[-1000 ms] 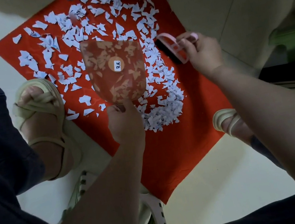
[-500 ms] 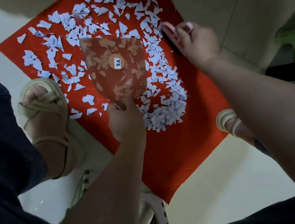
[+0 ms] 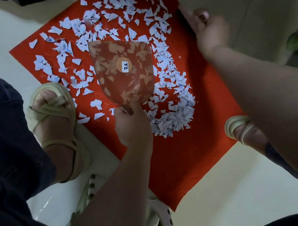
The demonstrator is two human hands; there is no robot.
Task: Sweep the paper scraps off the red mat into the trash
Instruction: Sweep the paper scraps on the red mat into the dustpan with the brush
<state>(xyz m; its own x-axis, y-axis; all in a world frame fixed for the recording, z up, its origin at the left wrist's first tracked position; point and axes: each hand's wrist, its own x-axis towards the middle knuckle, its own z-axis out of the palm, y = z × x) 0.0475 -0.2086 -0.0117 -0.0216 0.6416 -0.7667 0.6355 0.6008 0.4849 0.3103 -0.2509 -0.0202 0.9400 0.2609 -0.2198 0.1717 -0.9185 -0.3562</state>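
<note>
Head view, looking down at the floor (image 3: 235, 187). We see the left hand (image 3: 132, 125) with its grip closed round the short handle of a translucent dustpan (image 3: 124, 73), fingers curled under it. The pan is held above the red mat (image 3: 182, 162), so the paper scraps (image 3: 173, 120) beneath show through it. A round sticker (image 3: 124, 65) sits at its centre.

The right hand (image 3: 209, 31) lies at the mat's far right edge. Its grip is curled about a brush (image 3: 188, 25), which is motion-blurred; we make out only pink and dark parts.

The scraps all lie on the mat: scattered over its far half, and banked into a dense curved ridge just right of the left hand. The near corner of the mat is bare red.

A sandalled left foot (image 3: 53, 109) overlaps the mat's left edge; the right sandal (image 3: 239, 127) touches its right edge.
</note>
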